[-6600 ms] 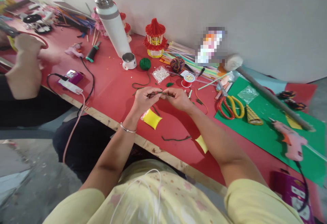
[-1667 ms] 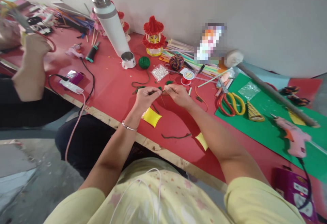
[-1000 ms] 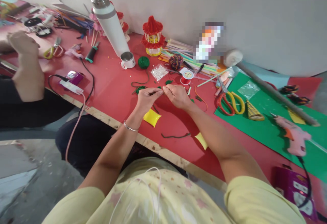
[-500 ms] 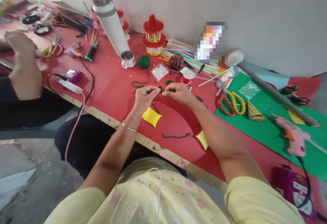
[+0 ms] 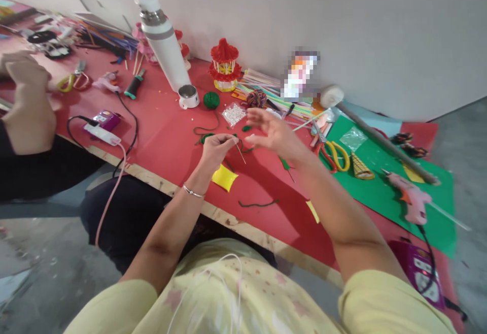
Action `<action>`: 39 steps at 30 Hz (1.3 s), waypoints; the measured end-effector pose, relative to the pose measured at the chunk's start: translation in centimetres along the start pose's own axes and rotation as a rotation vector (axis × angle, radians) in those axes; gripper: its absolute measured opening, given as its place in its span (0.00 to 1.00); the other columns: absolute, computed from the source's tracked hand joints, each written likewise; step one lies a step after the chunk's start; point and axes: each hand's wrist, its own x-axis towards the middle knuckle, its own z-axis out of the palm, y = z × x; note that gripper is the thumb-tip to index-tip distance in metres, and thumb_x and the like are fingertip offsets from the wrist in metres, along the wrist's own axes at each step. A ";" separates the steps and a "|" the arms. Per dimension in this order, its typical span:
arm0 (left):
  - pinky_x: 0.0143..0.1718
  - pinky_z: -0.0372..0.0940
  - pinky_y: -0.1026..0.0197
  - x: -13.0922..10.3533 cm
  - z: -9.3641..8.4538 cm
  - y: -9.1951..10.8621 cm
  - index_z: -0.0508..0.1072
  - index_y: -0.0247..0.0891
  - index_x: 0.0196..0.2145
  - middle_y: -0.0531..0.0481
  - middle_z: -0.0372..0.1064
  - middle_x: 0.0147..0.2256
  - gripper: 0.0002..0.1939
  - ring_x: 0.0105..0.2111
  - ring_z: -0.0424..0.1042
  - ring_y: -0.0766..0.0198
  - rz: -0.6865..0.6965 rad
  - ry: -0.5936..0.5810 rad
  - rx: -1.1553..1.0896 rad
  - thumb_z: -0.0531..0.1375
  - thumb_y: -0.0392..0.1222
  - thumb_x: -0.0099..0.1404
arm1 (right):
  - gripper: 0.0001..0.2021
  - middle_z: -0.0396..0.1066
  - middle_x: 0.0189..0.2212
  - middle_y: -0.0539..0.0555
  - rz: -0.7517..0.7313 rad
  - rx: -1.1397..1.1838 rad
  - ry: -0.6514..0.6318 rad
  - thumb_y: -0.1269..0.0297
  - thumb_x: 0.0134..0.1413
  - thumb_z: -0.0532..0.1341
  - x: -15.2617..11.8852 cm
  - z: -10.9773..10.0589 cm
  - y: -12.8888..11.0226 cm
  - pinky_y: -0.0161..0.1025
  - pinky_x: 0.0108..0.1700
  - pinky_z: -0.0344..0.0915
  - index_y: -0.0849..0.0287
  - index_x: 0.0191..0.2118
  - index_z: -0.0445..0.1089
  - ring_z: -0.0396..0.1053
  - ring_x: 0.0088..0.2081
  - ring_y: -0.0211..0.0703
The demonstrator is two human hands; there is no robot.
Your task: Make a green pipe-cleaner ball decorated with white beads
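Note:
My left hand (image 5: pixel 219 146) is closed in a pinch over the red tabletop. From its fingertips a thin wire (image 5: pixel 241 154) sticks out, slanting down to the right. A little green yarn (image 5: pixel 246 149) shows just right of the pinch. My right hand (image 5: pixel 273 133) is raised with its fingers apart and holds nothing. Between my forearms lies a green-wrapped piece with a bare thin end (image 5: pixel 287 166). Below my left hand is a yellow pillow-shaped packet (image 5: pixel 225 177). A short dark green strand (image 5: pixel 258 203) lies nearer the table edge. Behind the hands sits a green yarn ball (image 5: pixel 211 100).
A bag of white beads (image 5: pixel 233 114), a steel cup (image 5: pixel 189 96) and a tall white flask (image 5: pixel 167 49) stand behind. Scissors (image 5: pixel 335 156) and a pink glue gun (image 5: pixel 411 199) lie right. At far left is another person's arm (image 5: pixel 30 100).
My right hand has let go near the left fingertips, opened and lifted away to the right. My left hand keeps its pinch. The whole view has shifted slightly.

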 end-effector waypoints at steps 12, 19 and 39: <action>0.18 0.38 0.65 0.4 -1.1 0.0 0.78 0.37 0.27 0.60 0.52 0.16 0.14 0.15 0.45 0.77 -0.154 -0.021 -0.168 0.73 0.48 0.49 | 0.16 0.74 0.32 0.51 0.083 0.095 -0.093 0.50 0.57 0.67 1.7 5.2 3.2 0.37 0.36 0.63 0.59 0.41 0.75 0.66 0.32 0.38; 0.17 0.39 0.65 0.0 -0.7 -0.1 0.79 0.36 0.28 0.60 0.53 0.15 0.16 0.15 0.46 0.77 -0.145 -0.040 -0.084 0.74 0.50 0.50 | 0.17 0.65 0.27 0.50 -0.034 -0.171 -0.043 0.55 0.67 0.55 1.3 5.1 2.7 0.40 0.36 0.56 0.57 0.27 0.63 0.62 0.31 0.40; 0.21 0.57 0.67 -0.2 -0.7 0.4 0.80 0.35 0.27 0.51 0.72 0.22 0.12 0.21 0.64 0.71 -0.045 -0.008 -0.057 0.72 0.47 0.50 | 0.25 0.57 0.23 0.44 0.138 0.039 -0.236 0.40 0.48 0.70 0.9 4.6 2.3 0.36 0.28 0.48 0.59 0.37 0.73 0.50 0.25 0.33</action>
